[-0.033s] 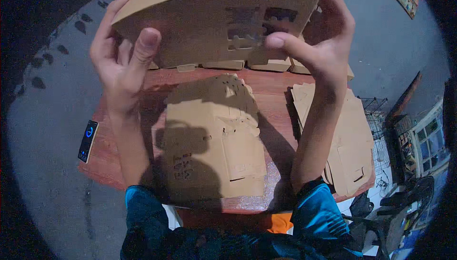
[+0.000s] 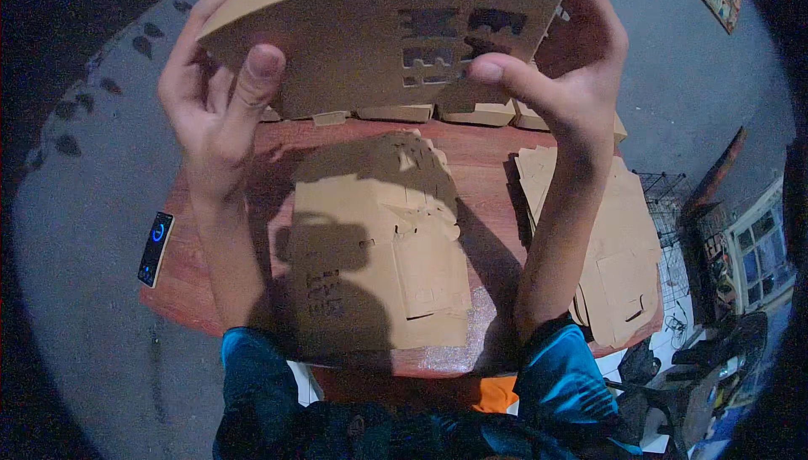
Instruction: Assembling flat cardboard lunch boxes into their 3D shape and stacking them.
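Raised above the far part of the table is a brown cardboard box point(image 2: 337, 47), folded into shape, with dark printed marks on the side facing me. My left hand point(image 2: 223, 98) grips its left end, thumb on the near side and fingers behind. At the right end my right hand point(image 2: 572, 73) holds it the same way, its thumb beside the print. Below lies a stack of flat cardboard blanks point(image 2: 379, 292) with cut slots and tabs, partly in shadow. A second stack of flat blanks point(image 2: 614, 249) lies under and beside my right forearm.
Several folded cardboard boxes point(image 2: 396, 113) line the far edge of the reddish wooden table point(image 2: 488, 157), partly hidden behind the raised box. A phone point(image 2: 156, 249) with a lit screen sits at the left edge. A wire rack point(image 2: 665, 199) stands past the right edge.
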The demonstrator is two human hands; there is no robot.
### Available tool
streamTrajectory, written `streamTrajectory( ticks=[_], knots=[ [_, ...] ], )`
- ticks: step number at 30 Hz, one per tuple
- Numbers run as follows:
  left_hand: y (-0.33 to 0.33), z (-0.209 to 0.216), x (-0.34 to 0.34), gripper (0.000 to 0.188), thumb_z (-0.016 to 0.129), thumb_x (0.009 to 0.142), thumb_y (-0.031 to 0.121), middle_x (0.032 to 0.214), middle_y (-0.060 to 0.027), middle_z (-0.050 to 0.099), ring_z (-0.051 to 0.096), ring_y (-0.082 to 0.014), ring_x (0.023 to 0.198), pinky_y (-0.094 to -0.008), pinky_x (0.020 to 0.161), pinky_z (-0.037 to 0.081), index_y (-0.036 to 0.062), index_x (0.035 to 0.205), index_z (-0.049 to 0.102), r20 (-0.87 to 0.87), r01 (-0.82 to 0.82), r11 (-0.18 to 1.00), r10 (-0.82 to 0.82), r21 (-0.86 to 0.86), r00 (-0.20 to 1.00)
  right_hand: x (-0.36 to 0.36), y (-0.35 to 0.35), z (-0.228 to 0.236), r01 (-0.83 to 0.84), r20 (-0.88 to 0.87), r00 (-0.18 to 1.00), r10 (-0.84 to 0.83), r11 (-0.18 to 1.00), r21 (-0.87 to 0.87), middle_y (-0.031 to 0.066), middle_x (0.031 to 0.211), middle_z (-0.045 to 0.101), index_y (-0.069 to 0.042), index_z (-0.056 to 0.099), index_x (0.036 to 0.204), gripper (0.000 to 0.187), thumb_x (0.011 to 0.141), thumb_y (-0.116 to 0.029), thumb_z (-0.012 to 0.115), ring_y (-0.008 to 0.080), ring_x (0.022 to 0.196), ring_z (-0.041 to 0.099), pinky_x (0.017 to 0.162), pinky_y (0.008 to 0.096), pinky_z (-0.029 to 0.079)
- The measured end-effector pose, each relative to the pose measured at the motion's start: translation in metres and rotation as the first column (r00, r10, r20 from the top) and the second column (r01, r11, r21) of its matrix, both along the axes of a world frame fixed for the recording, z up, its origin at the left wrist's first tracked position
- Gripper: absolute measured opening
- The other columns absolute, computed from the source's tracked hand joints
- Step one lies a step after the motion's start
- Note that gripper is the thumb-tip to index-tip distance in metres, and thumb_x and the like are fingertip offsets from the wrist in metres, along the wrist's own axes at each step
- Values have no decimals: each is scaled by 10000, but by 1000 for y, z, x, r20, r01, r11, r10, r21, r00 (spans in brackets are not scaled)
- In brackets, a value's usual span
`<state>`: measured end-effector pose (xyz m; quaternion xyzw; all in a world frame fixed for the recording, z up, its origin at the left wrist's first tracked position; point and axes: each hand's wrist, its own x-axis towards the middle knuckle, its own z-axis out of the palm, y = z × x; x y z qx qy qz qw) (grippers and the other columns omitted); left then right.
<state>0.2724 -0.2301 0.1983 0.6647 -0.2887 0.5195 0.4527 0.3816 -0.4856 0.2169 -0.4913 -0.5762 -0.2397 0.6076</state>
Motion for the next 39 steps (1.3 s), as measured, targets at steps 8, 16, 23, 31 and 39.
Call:
streamTrajectory(
  ticks=[8, 16, 23, 31, 39],
  knots=[
    [29, -6, -2, 646, 767, 866, 269, 1323, -163, 592, 549, -241, 1236, -371, 1070, 415, -40, 1370, 508, -106, -75, 996, 69, -56, 992, 6, 10, -5, -4, 20, 1000, 3, 999, 47, 136, 1198, 637, -32, 535, 1324, 844, 596, -127, 952, 225, 1139, 621, 1007, 392, 520],
    [-13, 2, 3, 605, 695, 920, 251, 1310, -159, 597, 579, -246, 1194, -388, 1061, 433, -19, 1412, 469, -123, -38, 995, 27, -91, 992, -19, 27, 2, -34, 30, 999, 32, 997, 67, 124, 1190, 583, -41, 521, 1292, 628, 777, -218, 834, 196, 1099, 587, 932, 328, 493],
    [-46, -2, 4, 422, 559, 1011, 293, 1310, -164, 547, 520, -233, 1217, -403, 1018, 431, 9, 1319, 508, -140, 66, 935, -121, -348, 983, -45, 42, -10, -79, -295, 950, 102, 993, 87, 109, 1055, 527, -51, 465, 1250, 499, 961, -443, 577, 149, 923, 547, 768, 291, 473],
    [-26, -13, 30, 759, 241, 1006, 663, 1251, -125, 576, 552, -250, 1168, -403, 1034, 425, 33, 1341, 500, 70, -79, 971, 97, -228, 993, -34, 74, -12, 181, -193, 973, -128, 941, 287, 74, 855, 575, -6, 488, 1209, 578, 1000, -545, 471, 141, 797, 573, 721, 290, 474],
    [-26, -15, 21, 801, 223, 989, 697, 1204, -122, 596, 573, -232, 1106, -377, 989, 443, 28, 1290, 545, 62, -259, 949, 274, -179, 960, -18, 69, -17, 188, 36, 977, -208, 935, 302, 71, 894, 583, 26, 525, 1122, 667, 986, -621, 438, 115, 791, 567, 695, 271, 467]
  ],
)
